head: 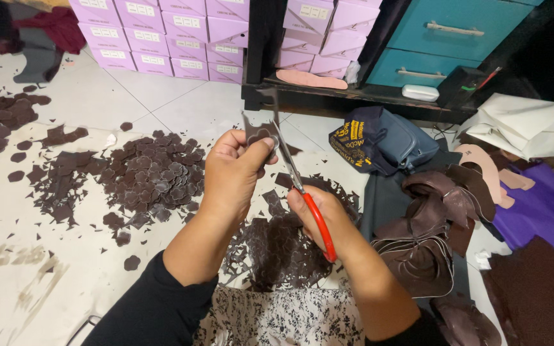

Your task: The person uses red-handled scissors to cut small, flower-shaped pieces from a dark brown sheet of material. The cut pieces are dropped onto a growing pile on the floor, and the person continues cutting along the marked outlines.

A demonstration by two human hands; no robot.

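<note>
both arms come in bare from about mid-forearm down. left hand has a black sleeve pushed up near the elbow, right hand has a bit of black sleeve at the bottom edge. white cloth with small dark speckles covers the lap.

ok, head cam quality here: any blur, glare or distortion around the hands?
Head view: left hand holding the small dark brown leather piece and right hand on the red-handled scissors are fairly sharp; soft glare on the white tiled floor; wide-angle bending at the edges; right-side corners fall into shadow.
</note>
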